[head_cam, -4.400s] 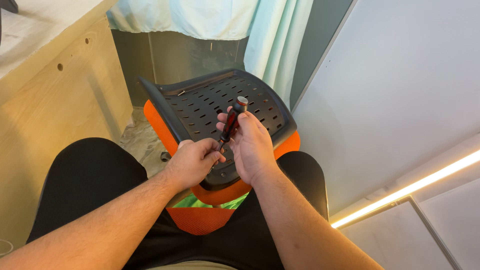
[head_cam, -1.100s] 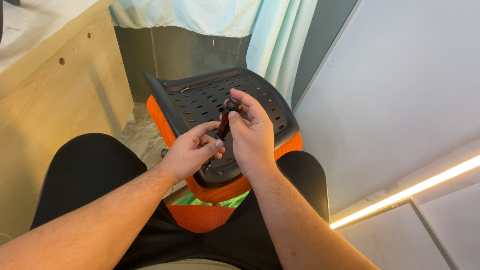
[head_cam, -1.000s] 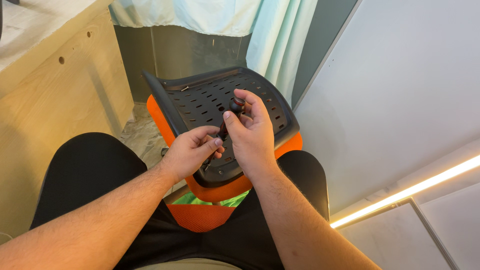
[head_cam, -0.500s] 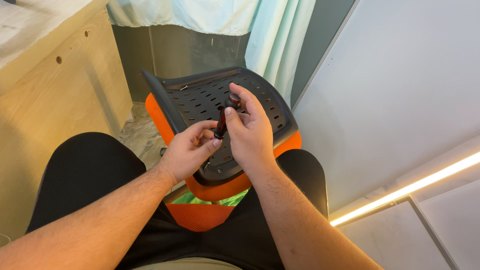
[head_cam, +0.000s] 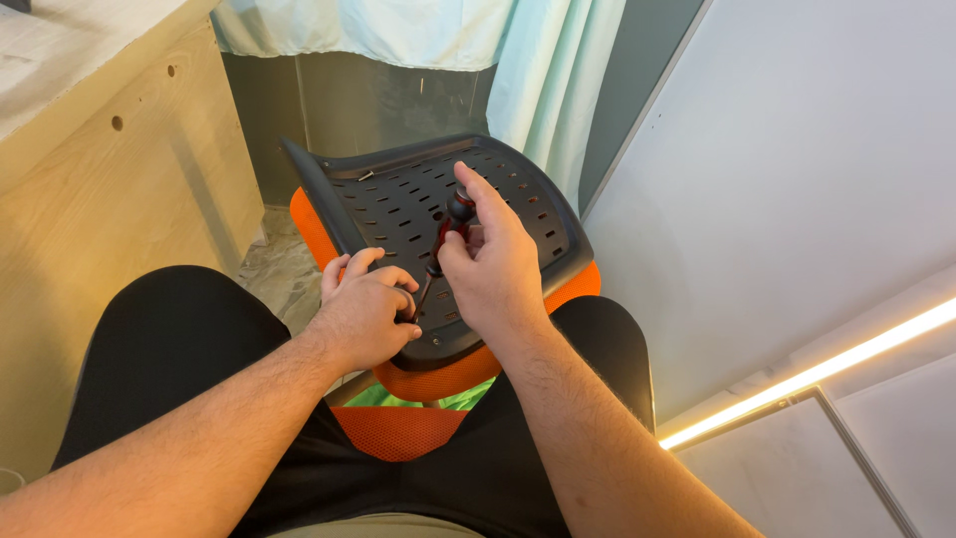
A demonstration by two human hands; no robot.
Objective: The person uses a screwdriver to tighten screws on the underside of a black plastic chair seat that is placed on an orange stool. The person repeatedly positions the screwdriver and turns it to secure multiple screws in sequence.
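— Pale wood panelling (head_cam: 119,199) with a few drilled holes fills the left side, a mint curtain (head_cam: 538,70) hangs behind, and a white wall (head_cam: 797,199) with a lit strip (head_cam: 817,374) runs along the right. What sits on the person's lap?

— A chair seat (head_cam: 518,214) turned underside up: a hard black plastic shell pierced with rows of slots, over an orange mesh cushion (head_cam: 398,433). It appears propped on the thighs so the underside faces the person.

— And the hands?

— The right hand (head_cam: 498,269) is closed around a screwdriver (head_cam: 448,224) with a red and black handle, index finger stretched up along it; the shaft slants down toward the shell's near edge. The left hand (head_cam: 363,314) lies curled on that near edge, fingers half bent beside the tip, seemingly steadying it; whether it pinches anything cannot be told.
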